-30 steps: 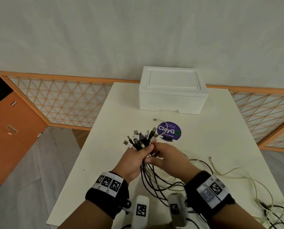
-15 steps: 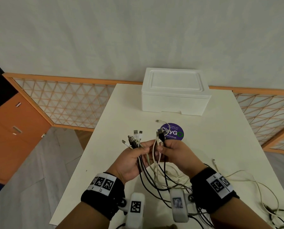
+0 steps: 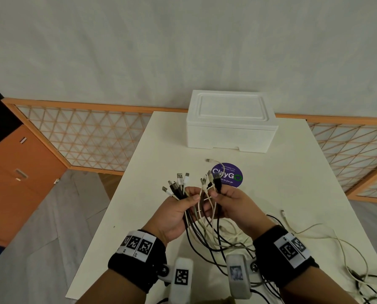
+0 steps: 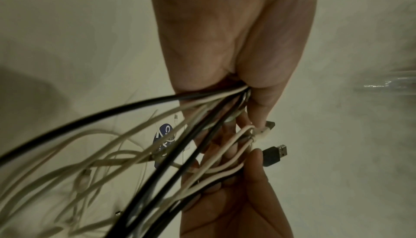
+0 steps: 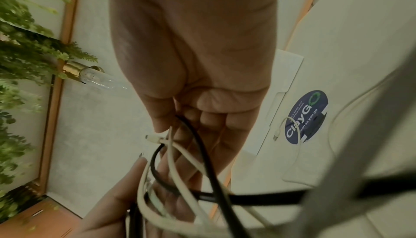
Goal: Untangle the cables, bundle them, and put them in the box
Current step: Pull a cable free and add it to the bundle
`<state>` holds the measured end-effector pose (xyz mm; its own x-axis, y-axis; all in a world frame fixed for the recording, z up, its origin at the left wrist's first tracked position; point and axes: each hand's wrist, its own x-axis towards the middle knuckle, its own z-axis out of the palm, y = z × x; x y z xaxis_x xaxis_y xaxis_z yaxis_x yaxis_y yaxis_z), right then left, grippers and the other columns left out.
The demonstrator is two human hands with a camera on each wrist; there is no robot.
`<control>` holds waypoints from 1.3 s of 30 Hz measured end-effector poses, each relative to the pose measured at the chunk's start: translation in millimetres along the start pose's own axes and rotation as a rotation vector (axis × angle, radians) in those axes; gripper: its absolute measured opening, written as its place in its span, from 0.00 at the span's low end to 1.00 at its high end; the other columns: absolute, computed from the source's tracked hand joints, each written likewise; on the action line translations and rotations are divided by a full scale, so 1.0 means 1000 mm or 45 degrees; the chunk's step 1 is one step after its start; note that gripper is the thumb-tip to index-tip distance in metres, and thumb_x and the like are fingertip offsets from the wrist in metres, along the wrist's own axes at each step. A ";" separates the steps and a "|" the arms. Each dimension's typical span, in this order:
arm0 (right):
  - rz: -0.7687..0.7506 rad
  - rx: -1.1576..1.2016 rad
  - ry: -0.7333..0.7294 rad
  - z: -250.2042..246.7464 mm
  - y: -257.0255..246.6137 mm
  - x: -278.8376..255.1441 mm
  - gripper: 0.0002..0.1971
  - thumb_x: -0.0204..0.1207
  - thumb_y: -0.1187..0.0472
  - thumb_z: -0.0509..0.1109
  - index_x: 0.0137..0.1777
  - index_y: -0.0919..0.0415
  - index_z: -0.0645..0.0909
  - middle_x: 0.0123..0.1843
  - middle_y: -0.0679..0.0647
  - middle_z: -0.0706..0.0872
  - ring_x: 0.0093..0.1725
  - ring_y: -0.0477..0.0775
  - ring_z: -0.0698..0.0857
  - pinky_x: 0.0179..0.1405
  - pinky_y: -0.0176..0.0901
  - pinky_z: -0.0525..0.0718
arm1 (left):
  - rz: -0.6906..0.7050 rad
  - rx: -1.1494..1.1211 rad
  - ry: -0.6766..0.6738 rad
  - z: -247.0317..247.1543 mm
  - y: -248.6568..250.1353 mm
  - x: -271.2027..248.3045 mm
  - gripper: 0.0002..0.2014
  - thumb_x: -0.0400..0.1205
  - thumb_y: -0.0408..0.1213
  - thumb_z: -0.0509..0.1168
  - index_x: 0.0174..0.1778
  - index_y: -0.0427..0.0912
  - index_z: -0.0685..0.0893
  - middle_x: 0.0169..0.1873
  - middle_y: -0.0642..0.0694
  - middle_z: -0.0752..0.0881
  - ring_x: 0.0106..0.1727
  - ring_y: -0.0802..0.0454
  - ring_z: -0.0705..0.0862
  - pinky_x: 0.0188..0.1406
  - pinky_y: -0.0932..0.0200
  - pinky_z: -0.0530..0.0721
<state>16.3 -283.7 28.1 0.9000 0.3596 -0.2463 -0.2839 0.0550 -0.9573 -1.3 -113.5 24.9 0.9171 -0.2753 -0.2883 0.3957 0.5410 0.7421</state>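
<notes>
A: Where do we stand? Our left hand (image 3: 176, 212) is clenched round one fan of cable ends (image 3: 176, 187), plugs pointing up, and our right hand (image 3: 231, 204) pinches a smaller clutch of plugs (image 3: 211, 180) just beside it.

B: So we'd judge we're midway through gathering ends. The cords (image 3: 207, 235) below our fists hang in crossed loops, black and white together, so the untangling looks unfinished, and nothing is tied.

A: And more loose cables (image 3: 328, 242) sprawl on the white table (image 3: 152, 216) to our right, one white end (image 3: 210, 160) lying over the purple ClayGo sticker (image 3: 233, 174).

B: The foam box (image 3: 230, 121) sits at the far edge, lid on, well apart from our hands. It needs opening, and nothing has gone in that we can see.

A: What can't we make out?

B: How many cables there are, which plug belongs to which cord, and the tangle at the lower right, cut off by the frame edge. Both wrist views are blurred and crowded.
</notes>
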 end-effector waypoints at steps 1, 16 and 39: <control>-0.015 -0.016 -0.024 0.000 0.000 -0.001 0.07 0.81 0.59 0.67 0.50 0.64 0.82 0.39 0.59 0.89 0.38 0.56 0.87 0.45 0.51 0.84 | 0.014 0.014 -0.001 -0.001 -0.001 0.000 0.06 0.76 0.24 0.68 0.48 0.32 0.81 0.37 0.33 0.84 0.37 0.42 0.85 0.45 0.44 0.88; -0.046 -0.012 -0.133 0.002 0.002 -0.004 0.12 0.72 0.61 0.68 0.54 0.63 0.82 0.40 0.59 0.89 0.39 0.55 0.87 0.46 0.49 0.84 | 0.054 0.035 0.165 -0.001 -0.002 -0.003 0.12 0.79 0.16 0.61 0.43 0.38 0.80 0.43 0.34 0.89 0.41 0.40 0.90 0.38 0.48 0.89; -0.126 0.002 0.065 -0.008 -0.008 -0.006 0.07 0.73 0.72 0.73 0.49 0.64 0.85 0.44 0.60 0.87 0.47 0.57 0.86 0.49 0.49 0.87 | -0.032 0.149 0.233 -0.002 -0.001 -0.003 0.05 0.73 0.22 0.70 0.38 0.35 0.85 0.35 0.40 0.88 0.43 0.43 0.89 0.36 0.50 0.89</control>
<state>15.3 -293.5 35.8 0.9393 0.3048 -0.1578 -0.1932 0.0897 -0.9770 -4.7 -111.6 23.6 0.9047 -0.1328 -0.4049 0.4201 0.4368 0.7954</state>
